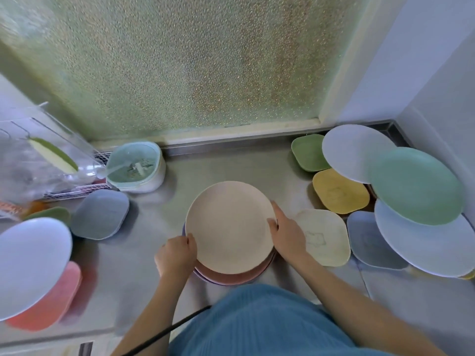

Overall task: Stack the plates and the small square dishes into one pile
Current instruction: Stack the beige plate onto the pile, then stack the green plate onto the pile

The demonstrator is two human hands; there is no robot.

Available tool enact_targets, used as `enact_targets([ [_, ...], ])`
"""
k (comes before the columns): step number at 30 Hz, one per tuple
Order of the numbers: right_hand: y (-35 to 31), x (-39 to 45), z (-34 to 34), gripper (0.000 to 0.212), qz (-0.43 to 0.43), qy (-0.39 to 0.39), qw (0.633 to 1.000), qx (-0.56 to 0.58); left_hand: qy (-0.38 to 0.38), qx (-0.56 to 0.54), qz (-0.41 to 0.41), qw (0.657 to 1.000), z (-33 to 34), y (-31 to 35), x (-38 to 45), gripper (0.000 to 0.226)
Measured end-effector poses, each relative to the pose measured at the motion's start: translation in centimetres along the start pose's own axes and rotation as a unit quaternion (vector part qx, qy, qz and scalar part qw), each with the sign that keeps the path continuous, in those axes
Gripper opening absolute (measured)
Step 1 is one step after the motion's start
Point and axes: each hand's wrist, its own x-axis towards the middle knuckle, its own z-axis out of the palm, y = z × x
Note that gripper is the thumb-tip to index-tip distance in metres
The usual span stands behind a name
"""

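A beige round plate (228, 227) tops a small pile in the middle of the steel counter; a pink plate (231, 277) and a purple rim show under it. My left hand (176, 255) grips the beige plate's left edge and my right hand (285, 233) holds its right edge. To the right lie a cream square dish (325, 240), a yellow one (340, 190), a green one (309, 151) and a grey-blue one (370, 241), overlapped by a white plate (356, 152), a green plate (416, 185) and a pale blue plate (426, 247). At left are a white plate (30, 265), a coral dish (51, 304), a grey-blue dish (100, 214) and a green dish (51, 214).
A dish rack (51, 165) with clear plastic stands at the far left, and a mint strainer basket (136, 167) sits beside it. A frosted window (192, 68) rises behind the counter (231, 165). A white wall closes off the right side.
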Motion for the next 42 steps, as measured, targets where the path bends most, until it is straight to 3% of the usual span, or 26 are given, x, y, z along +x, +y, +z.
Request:
enact_targets([
  [6,0.0,-0.6,1.1,0.055,0.018,-0.013,0.992,-0.124,-0.056,0.1,0.105,0.988,0.4,-2.3,0.1,0.047],
  [14,0.3,-1.0,1.6,0.052,0.02,0.02,0.994,-0.109,-0.036,0.165,0.143,0.975,-1.3,-2.3,0.7,0.051],
  [18,2.3,-0.9,-0.9,0.049,0.075,0.099,0.992,-0.033,0.01,0.155,0.179,0.972,-1.9,0.1,2.7,0.053],
  [22,6.3,-0.5,-6.1,0.048,0.176,0.215,0.961,-0.008,0.023,0.144,0.25,0.957,-1.5,6.0,4.9,0.049],
  [26,11.4,0.0,-12.8,0.045,0.323,0.309,0.891,0.073,0.04,0.125,0.309,0.942,-0.5,12.6,4.5,0.042],
  [28,13.9,0.1,-15.3,0.046,0.38,0.322,0.861,0.101,0.041,0.099,0.336,0.936,0.2,15.5,3.5,0.039],
  [30,16.0,0.1,-16.7,0.053,0.416,0.294,0.854,0.11,0.038,0.081,0.361,0.928,0.9,17.7,2.5,0.038],
  [33,17.9,0.7,-17.4,0.058,0.415,0.249,0.854,0.19,0.027,0.077,0.382,0.921,2.1,19.8,1.2,0.033],
  [37,19.7,1.6,-17.3,0.045,0.393,0.247,0.846,0.263,-0.003,0.087,0.402,0.911,3.2,20.8,0.3,0.029],
  [42,19.5,2.2,-17.6,0.025,0.408,0.322,0.78,0.349,-0.016,0.074,0.381,0.922,3.4,20.8,0.0,0.029],
])
